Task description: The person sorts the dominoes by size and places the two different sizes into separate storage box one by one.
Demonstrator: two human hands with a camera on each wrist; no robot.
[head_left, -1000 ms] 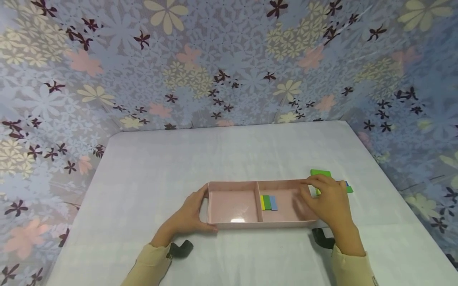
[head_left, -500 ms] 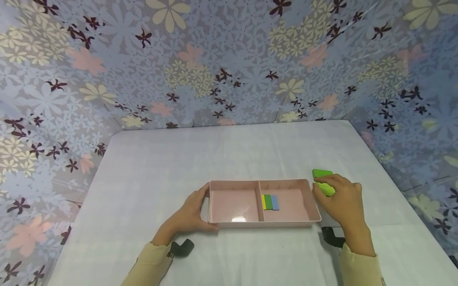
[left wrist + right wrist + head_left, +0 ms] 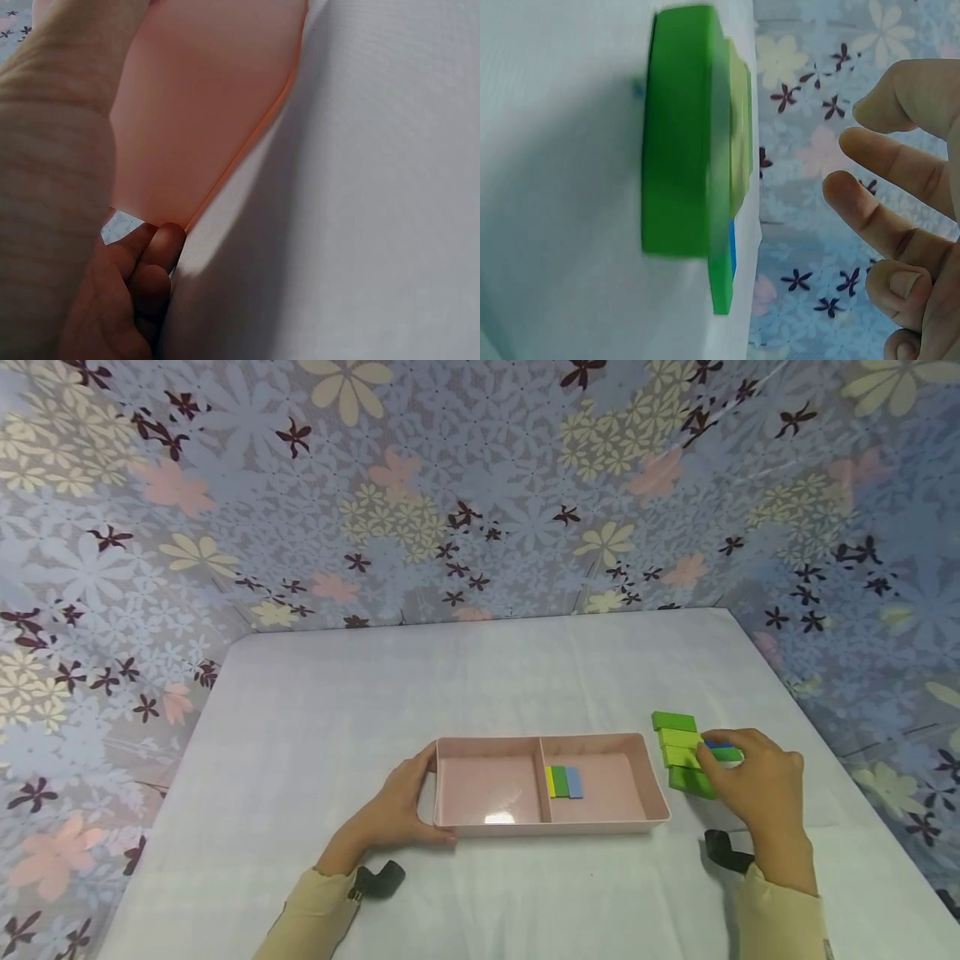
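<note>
My left hand [image 3: 393, 802] grips the left end of a pink two-compartment box [image 3: 483, 781], thumb along its front wall. In the left wrist view, curled fingertips [image 3: 166, 244] meet the box's wall [image 3: 202, 112]. Yellow [image 3: 551, 782], green [image 3: 561, 782] and blue [image 3: 574, 782] blocks lie side by side against the divider in the right compartment. My right hand [image 3: 765, 789] hovers over blocks right of the box. Its thumb and fingers stand apart with nothing between them in the right wrist view. Below it are light green [image 3: 680, 739] and green [image 3: 692, 782] blocks.
Another green block [image 3: 673, 722] lies at the far end of the group. A narrower green piece [image 3: 727, 754] and a blue one [image 3: 718, 745] sit partly behind the right fingers. White cloth covers the table [image 3: 450, 685]; flowered fabric [image 3: 480, 485] rises behind it.
My right hand has moved right, from over the box's right end to beyond it, uncovering the green and light green blocks. The left hand and box stay nearly still.
</note>
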